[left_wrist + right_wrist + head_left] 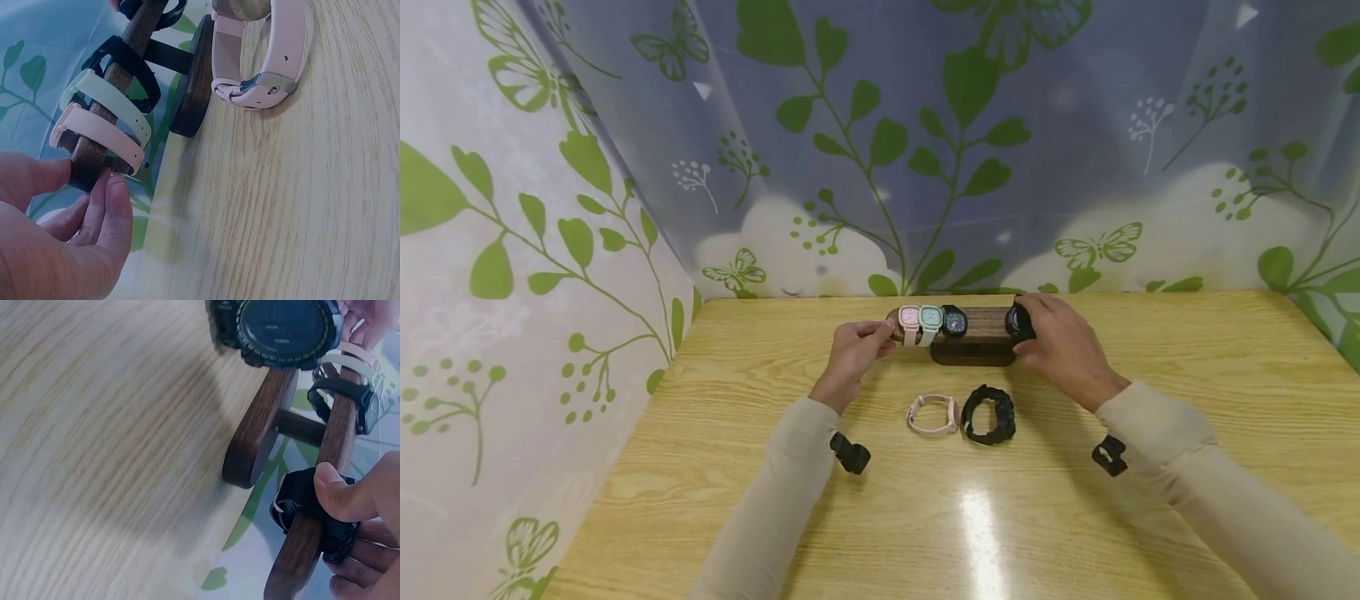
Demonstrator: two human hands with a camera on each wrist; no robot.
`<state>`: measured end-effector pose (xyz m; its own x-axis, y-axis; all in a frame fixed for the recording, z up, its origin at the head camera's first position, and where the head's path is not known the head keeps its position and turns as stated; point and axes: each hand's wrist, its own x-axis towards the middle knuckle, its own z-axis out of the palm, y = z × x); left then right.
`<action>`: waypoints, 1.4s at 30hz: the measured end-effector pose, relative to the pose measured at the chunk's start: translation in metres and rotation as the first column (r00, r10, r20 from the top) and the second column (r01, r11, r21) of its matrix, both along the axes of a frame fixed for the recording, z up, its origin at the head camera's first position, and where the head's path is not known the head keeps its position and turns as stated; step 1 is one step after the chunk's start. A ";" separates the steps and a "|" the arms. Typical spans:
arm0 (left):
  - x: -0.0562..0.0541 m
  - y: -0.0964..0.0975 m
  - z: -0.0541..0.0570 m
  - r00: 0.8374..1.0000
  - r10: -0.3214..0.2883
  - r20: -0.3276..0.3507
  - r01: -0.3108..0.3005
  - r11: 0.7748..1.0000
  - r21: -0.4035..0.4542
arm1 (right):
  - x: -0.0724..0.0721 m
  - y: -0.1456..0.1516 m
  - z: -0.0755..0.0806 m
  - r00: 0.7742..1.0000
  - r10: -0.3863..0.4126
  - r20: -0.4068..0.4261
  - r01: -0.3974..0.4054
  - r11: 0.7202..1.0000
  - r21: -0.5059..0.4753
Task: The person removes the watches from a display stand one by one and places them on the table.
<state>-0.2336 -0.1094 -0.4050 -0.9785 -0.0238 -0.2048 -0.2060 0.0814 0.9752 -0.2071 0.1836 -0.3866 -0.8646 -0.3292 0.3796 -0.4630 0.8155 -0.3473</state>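
Note:
A dark wooden watch stand (987, 323) stands at the back of the table, its bar running left to right above a base. My left hand (852, 358) pinches the bar's left end, fingertips close beneath the pink strap in the left wrist view. Beside that hand, a pink watch (909, 316), a mint green watch (931, 317) and a black watch (955, 322) hang around the bar. Toward the right end, my right hand (1066, 346) grips another black watch (301, 490), also looped around the bar, the thumb pressing on its strap.
In front of the stand, a second pink watch (951, 414) and a bulky black digital watch (1003, 417) lie side by side on the wooden table (880, 517). Behind the table hangs a leaf-patterned curtain (880, 200).

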 end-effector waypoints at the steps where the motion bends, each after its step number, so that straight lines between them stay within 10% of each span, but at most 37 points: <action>1: 0.000 0.000 0.000 1.000 -0.003 -0.001 0.003 1.000 -0.001 | 0.001 0.002 0.001 1.000 -0.006 0.004 0.006 1.000 -0.003; 42: 0.001 0.001 0.001 1.000 0.001 0.001 -0.001 1.000 -0.001 | 0.035 0.067 -0.003 0.982 -0.184 0.050 0.187 0.981 -0.057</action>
